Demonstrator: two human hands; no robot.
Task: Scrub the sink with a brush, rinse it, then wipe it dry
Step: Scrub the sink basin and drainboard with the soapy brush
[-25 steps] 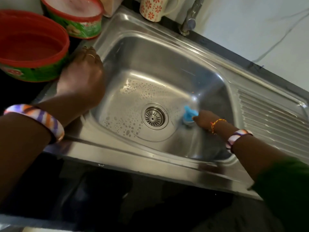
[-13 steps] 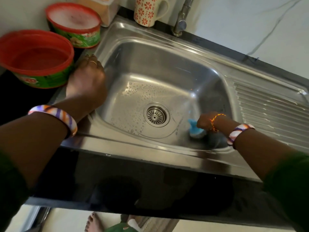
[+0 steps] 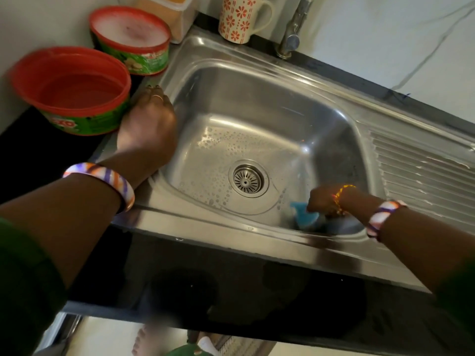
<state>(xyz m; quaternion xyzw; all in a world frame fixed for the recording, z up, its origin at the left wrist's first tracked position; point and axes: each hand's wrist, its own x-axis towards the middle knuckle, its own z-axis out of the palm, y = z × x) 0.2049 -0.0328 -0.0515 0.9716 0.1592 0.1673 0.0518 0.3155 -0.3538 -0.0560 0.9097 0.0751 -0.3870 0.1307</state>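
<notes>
Two round red plastic tubs (image 3: 74, 91) stand leftmost. The left hand (image 3: 147, 124) rests on the steel sink (image 3: 257, 104) rim, fingers relaxed. Right hand (image 3: 320, 200) grips a blue brush (image 3: 303, 214) on the basin's wet, bubbled front corner.

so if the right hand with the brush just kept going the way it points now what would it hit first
The right hand points leftward along the near part of the sink floor, with the blue brush leading. Going straight on, the brush would probably sweep soapy floor below the drain, then meet the near-left wall; depth is hard to judge.
</notes>
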